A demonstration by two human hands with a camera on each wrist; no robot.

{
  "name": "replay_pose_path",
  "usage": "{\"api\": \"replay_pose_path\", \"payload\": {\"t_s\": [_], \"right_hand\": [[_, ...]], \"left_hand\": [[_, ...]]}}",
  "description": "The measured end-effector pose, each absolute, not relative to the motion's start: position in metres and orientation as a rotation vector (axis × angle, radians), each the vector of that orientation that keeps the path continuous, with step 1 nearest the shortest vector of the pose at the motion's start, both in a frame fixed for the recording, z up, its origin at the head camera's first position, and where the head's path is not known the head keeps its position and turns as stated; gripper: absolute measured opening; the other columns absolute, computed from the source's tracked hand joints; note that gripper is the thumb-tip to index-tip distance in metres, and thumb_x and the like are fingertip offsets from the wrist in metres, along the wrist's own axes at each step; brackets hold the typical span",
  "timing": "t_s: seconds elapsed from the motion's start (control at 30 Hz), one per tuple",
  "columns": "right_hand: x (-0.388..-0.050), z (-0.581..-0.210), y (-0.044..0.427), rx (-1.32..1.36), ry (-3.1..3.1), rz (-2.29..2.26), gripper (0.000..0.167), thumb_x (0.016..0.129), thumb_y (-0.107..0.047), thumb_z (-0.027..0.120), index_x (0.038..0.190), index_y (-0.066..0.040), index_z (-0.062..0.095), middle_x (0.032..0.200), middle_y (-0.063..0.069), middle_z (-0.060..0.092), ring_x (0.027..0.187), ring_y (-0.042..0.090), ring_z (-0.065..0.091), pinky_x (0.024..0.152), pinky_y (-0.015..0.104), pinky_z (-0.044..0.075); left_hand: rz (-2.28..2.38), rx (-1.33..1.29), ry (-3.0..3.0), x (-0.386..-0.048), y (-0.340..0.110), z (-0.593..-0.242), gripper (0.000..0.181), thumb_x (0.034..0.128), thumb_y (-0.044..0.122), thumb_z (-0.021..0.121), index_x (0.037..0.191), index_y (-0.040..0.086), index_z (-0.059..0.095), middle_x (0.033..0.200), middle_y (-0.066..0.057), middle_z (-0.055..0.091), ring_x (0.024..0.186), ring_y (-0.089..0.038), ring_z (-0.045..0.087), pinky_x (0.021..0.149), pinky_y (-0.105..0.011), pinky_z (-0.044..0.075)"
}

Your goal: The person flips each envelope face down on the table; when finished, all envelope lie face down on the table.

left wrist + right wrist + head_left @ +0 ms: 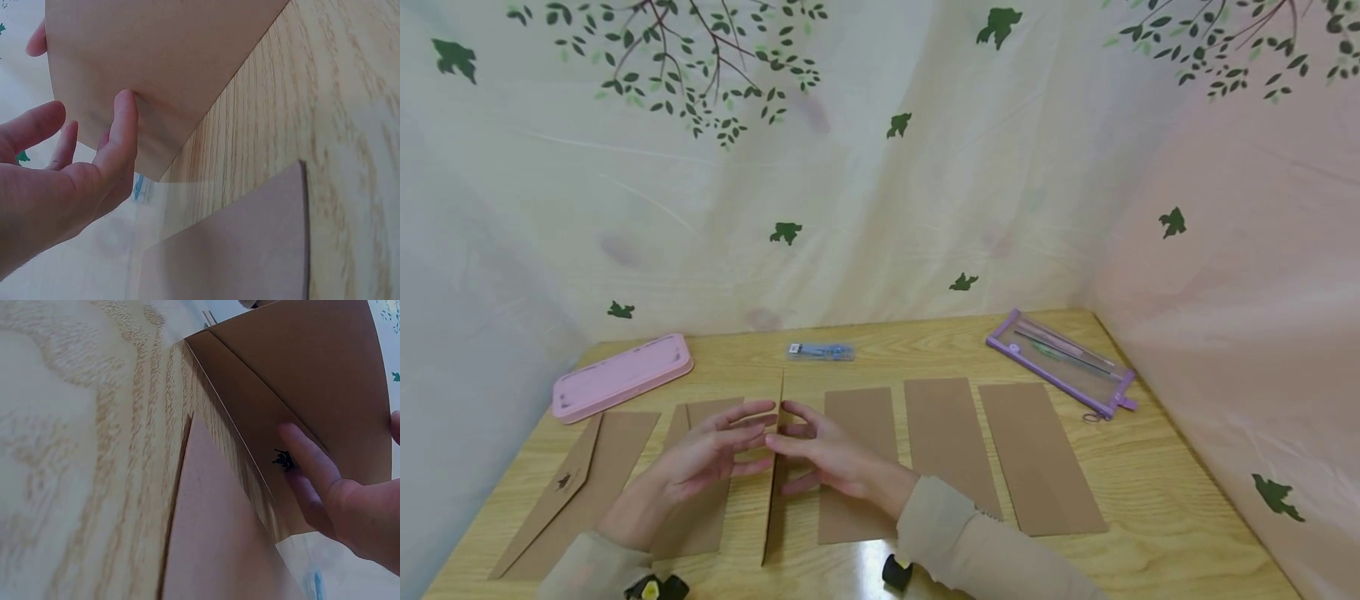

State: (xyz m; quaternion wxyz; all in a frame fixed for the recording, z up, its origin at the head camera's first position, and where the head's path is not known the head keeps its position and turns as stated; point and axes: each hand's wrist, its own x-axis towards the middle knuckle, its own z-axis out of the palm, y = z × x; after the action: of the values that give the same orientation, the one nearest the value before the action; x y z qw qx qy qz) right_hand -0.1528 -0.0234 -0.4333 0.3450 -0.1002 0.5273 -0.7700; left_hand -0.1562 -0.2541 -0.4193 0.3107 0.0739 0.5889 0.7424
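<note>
A brown kraft-paper envelope point(771, 500) stands on its long edge, seen nearly edge-on between both hands. My left hand point(718, 450) is on its plain side, fingers fairly straight; in the left wrist view one fingertip point(127, 100) touches the paper, the thumb apart from it. From the other side my right hand point(842, 454) holds the envelope near its upper edge, thumb across the edge and fingers against the flap side. That side bears a small dark emblem point(283, 459), in the right wrist view.
Two flap-up envelopes point(625, 450) lie on the left, and three plain-side-up envelopes point(951, 433) on the right. Behind them are a pink case point(625, 375), a small blue packet point(822, 352) and a purple-edged clear pouch point(1060, 358). A printed curtain point(850, 192) borders the table.
</note>
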Motion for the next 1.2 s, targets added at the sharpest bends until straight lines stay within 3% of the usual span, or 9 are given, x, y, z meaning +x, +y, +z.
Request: {"api": "replay_pose_path", "payload": {"t_s": [0.23,0.43,0.83,1.2], "right_hand": [[-0.154,-0.434,-0.022,-0.265,1.352,-2.007,0.077,0.098,-0.022,0.07,0.16,-0.014,0.026,0.151,0.018,0.041,0.131,0.037,0.049,0.084,0.057,0.057],[-0.156,-0.435,-0.017,-0.317,1.373,-2.009,0.075,0.099,-0.011,0.066,0.161,-0.013,0.024,0.146,0.02,0.044,0.118,0.036,0.06,0.086,0.055,0.057],[-0.155,-0.439,-0.01,-0.273,1.417,-2.03,0.074,0.098,0.002,0.062,0.161,-0.012,0.025,0.137,0.019,0.049,0.11,0.031,0.063,0.083,0.05,0.059],[-0.158,-0.441,-0.002,-0.216,1.476,-1.995,0.078,0.098,0.005,0.06,0.163,-0.008,0.018,0.153,0.027,0.038,0.117,0.034,0.061,0.078,0.044,0.061]], "left_hand": [[1.946,0.219,1.562,-0.157,-0.256,-0.42,0.048,0.1078,0.012,0.048,0.153,0.006,0.036,0.147,-0.007,0.046,0.127,-0.022,0.054,0.106,-0.049,0.047],[1.907,0.209,1.587,-0.158,-0.261,-0.422,0.057,0.1089,0.017,0.047,0.159,0.003,0.024,0.15,-0.003,0.047,0.13,-0.019,0.05,0.106,-0.047,0.046],[1.9,0.158,1.647,-0.155,-0.275,-0.431,0.055,0.1088,0.019,0.048,0.158,0.004,0.029,0.154,-0.008,0.043,0.131,-0.018,0.046,0.11,-0.043,0.041],[1.921,0.126,1.661,-0.155,-0.286,-0.434,0.054,0.1086,0.019,0.049,0.157,0.004,0.03,0.154,-0.01,0.041,0.133,-0.013,0.047,0.112,-0.041,0.041]]}}
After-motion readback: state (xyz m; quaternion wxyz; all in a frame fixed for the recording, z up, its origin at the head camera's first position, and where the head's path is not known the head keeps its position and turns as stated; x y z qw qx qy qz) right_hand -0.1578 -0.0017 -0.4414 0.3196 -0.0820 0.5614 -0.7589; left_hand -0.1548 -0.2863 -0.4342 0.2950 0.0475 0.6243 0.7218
